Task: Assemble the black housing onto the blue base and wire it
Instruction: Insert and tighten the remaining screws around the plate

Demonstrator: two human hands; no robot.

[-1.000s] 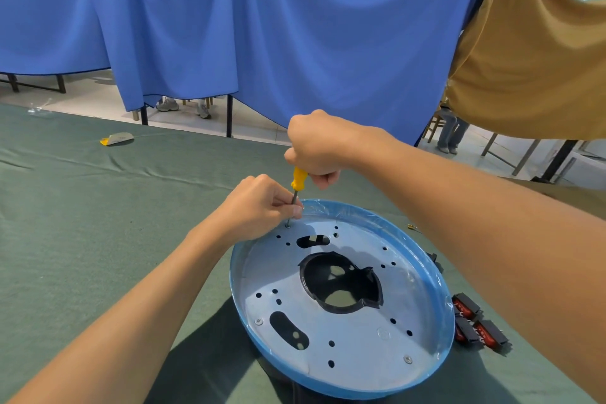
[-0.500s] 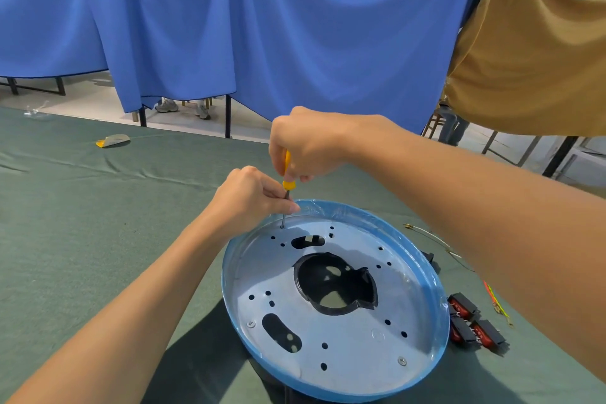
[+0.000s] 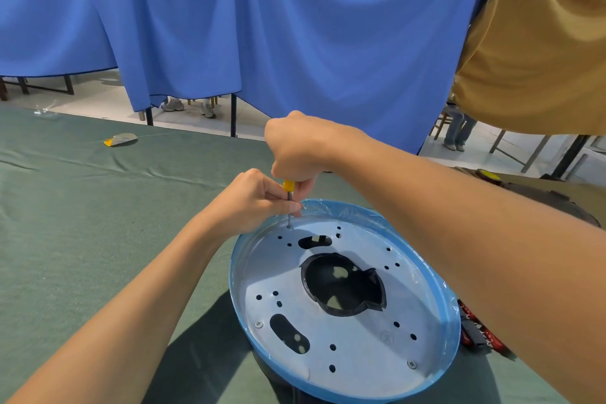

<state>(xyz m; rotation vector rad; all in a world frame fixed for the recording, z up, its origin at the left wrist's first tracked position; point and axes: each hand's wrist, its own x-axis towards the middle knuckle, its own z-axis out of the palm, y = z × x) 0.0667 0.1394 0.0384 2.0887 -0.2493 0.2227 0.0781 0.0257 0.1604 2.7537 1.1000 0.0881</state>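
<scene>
The round blue base (image 3: 436, 367) lies tilted on the green table, its silver perforated inner plate facing up. The black housing (image 3: 341, 285) shows through the central opening and below the base's near edge. My right hand (image 3: 295, 147) grips a yellow-handled screwdriver (image 3: 288, 188) held upright, its tip on a screw at the plate's far left edge. My left hand (image 3: 252, 200) pinches the screwdriver's metal shaft just above the plate. Two other screws sit in the plate near its front.
Red and black parts (image 3: 475, 334) lie on the green cloth to the right of the base, partly behind my right arm. A small yellow and grey object (image 3: 119, 139) lies far left on the table. Blue and tan cloths hang behind the table.
The screwdriver has shifted slightly between frames while staying on the same far-edge screw. My right hand has changed position on the handle; my left hand stays on the shaft.
</scene>
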